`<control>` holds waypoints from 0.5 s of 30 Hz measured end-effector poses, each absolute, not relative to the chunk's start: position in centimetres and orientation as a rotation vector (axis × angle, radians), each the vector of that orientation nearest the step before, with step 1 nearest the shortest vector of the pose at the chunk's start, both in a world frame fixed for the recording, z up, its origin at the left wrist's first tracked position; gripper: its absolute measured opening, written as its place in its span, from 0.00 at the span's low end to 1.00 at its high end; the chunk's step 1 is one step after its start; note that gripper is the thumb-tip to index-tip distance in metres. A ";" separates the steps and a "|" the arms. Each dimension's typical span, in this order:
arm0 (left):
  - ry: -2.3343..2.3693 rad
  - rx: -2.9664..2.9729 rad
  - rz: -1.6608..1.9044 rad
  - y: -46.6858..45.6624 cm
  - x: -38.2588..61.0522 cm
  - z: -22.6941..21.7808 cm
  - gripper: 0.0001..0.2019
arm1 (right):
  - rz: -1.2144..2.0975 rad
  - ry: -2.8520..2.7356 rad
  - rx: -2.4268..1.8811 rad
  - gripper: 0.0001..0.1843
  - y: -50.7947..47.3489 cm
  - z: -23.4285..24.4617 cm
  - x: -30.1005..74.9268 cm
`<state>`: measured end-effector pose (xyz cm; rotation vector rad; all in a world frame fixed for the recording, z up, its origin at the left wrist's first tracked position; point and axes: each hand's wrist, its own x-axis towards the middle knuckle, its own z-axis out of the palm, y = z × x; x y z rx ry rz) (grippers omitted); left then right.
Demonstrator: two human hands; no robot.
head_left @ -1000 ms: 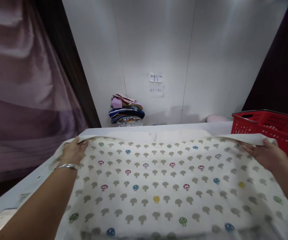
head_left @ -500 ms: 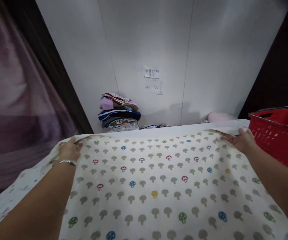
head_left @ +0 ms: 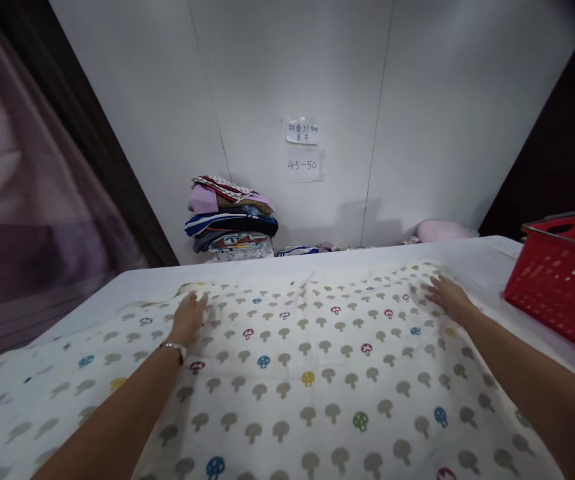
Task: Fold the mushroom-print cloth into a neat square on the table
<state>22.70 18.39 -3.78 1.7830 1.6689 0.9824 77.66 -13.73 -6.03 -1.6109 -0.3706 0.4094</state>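
A cream cloth [head_left: 297, 373] printed with grey and coloured mushrooms lies spread over the white table. My left hand [head_left: 188, 319], with a bracelet at the wrist, rests on the cloth's upper left part, fingers stretched toward the far edge. At the upper right, my right hand [head_left: 450, 299] lies on the cloth near its far corner, its fingers spread. Neither hand grips anything. Left of my left arm, more of the mushroom cloth extends toward the table's left edge with some wrinkles.
A red basket [head_left: 562, 280] with a metal handle stands on the right. Folded fabrics are stacked [head_left: 232, 220] beyond the far table edge [head_left: 317, 261], with a pink bundle [head_left: 442, 231] farther right. Paper signs [head_left: 304, 165] hang on the wall. A purple curtain [head_left: 42, 227] hangs at left.
Both hands have let go of the cloth's far edge, which has come down onto the table. My left hand has moved right and nearer; my right hand has shifted slightly left.
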 end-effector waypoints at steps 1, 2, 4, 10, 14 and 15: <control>1.640 1.811 0.940 17.4 22.6 -4.4 0.20 | 0.407 -0.375 -1.654 0.22 -14.5 -6.5 77.1; 1.592 1.871 0.890 16.4 22.4 -4.8 0.21 | 0.402 -0.404 -1.711 0.21 -15.2 -6.8 76.5; 1.465 2.076 0.762 14.6 22.4 -5.1 0.20 | 0.349 -0.614 -1.899 0.16 -16.1 -6.6 75.2; 1.229 2.622 0.487 12.9 28.2 -3.6 0.21 | 0.154 -1.223 -2.187 0.16 -10.7 -4.3 70.4; 1.213 2.705 0.379 13.9 33.6 -3.6 0.19 | 0.171 -1.430 -2.259 0.15 -3.7 -4.4 67.3; 1.221 2.717 0.348 14.3 34.5 -3.9 0.18 | 0.175 -1.469 -2.293 0.14 -2.2 -4.6 66.7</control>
